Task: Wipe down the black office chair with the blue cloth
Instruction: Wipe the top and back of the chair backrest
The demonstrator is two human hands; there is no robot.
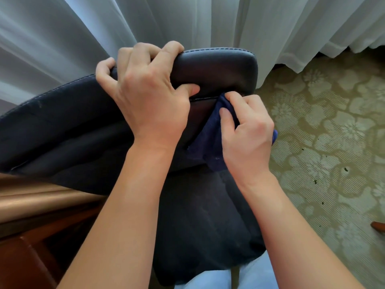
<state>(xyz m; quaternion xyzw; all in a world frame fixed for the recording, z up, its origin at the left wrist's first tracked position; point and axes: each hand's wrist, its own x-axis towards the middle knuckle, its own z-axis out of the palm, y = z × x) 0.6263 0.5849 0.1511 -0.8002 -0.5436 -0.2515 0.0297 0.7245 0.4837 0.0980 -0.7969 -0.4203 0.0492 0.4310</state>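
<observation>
The black office chair [220, 67] fills the middle of the view, its padded top cushion towards the curtain and its seat below my arms. My left hand [148, 90] grips the top cushion, fingers curled over its far edge and thumb against its front. My right hand [248, 132] pinches the dark blue cloth [206, 140] and pushes a corner of it into the seam just under the cushion. The rest of the cloth hangs down the backrest beneath my hand.
White sheer curtains [187, 21] hang right behind the chair. A brown wooden desk edge [37, 197] lies at the left. Patterned green carpet [325, 126] with a few dark specks covers the floor at the right, and a brown wooden tip [378, 226] shows at the right edge.
</observation>
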